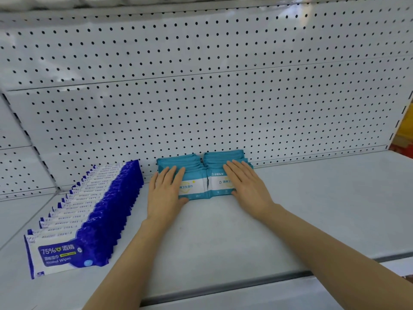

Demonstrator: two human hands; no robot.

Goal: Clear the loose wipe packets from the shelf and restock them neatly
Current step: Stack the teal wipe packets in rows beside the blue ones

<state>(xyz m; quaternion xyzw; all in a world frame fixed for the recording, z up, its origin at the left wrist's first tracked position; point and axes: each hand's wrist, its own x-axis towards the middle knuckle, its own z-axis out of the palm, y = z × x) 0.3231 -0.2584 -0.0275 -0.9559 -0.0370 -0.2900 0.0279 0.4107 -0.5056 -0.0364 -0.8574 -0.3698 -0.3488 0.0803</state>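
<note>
Two short rows of teal-and-white wipe packets stand side by side against the pegboard back wall, a left row (192,186) and a right row (220,173). My left hand (165,191) lies flat with straight fingers against the front and left side of the left row. Straight fingers of my right hand (248,186) press on the front packet of the right row. A long row of blue-and-white alcohol wipe packets (89,211) runs from the back wall to the shelf's front at the left.
The white shelf (312,209) stretches to the right of the packets and ends in a grey front rail (223,285). The white pegboard (201,97) closes the back. Yellow and red goods (405,135) show past the right upright.
</note>
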